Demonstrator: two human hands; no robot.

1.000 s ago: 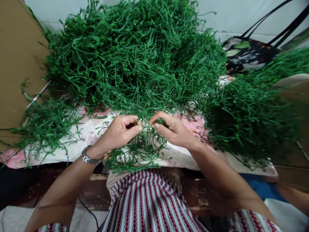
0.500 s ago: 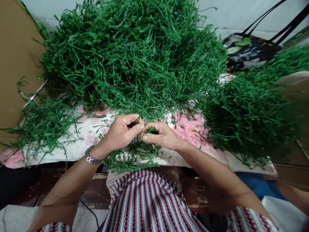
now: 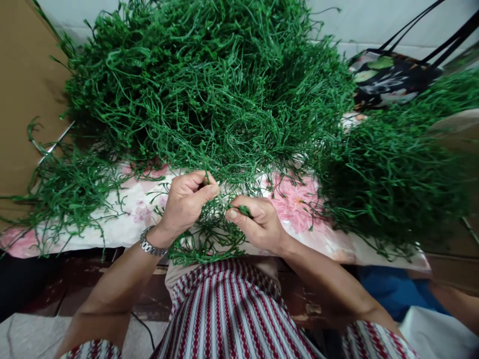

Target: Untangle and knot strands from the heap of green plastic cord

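My left hand [image 3: 189, 199] is closed, thumb against forefinger, on a thin green plastic-looking stem [image 3: 206, 177] whose tip sticks up above the fingers. Just to its right, my right hand [image 3: 258, 222] is curled round a few green stems [image 3: 245, 211], partly covered by the fingers. A short pale gap with thin strands lies between the two hands. Below them, a loose bunch of the same stems [image 3: 209, 247] rests at the table's front edge. Beyond the hands rises a large tangled heap of green stems [image 3: 209, 85].
A smaller pile of stems [image 3: 71, 184] lies on the left, near a thin metal rod [image 3: 56, 143] and cardboard [image 3: 26, 99]. Another pile [image 3: 389, 184] sits on the right. Behind it is a flowered black bag [image 3: 392, 77]. Floral cloth [image 3: 295, 199] covers the table. Someone's arm [image 3: 454, 301] shows at lower right.
My hands have moved apart slightly, the right one going right and down. The stems in my right fist show more, and a stem tip now stands above my left fingers.
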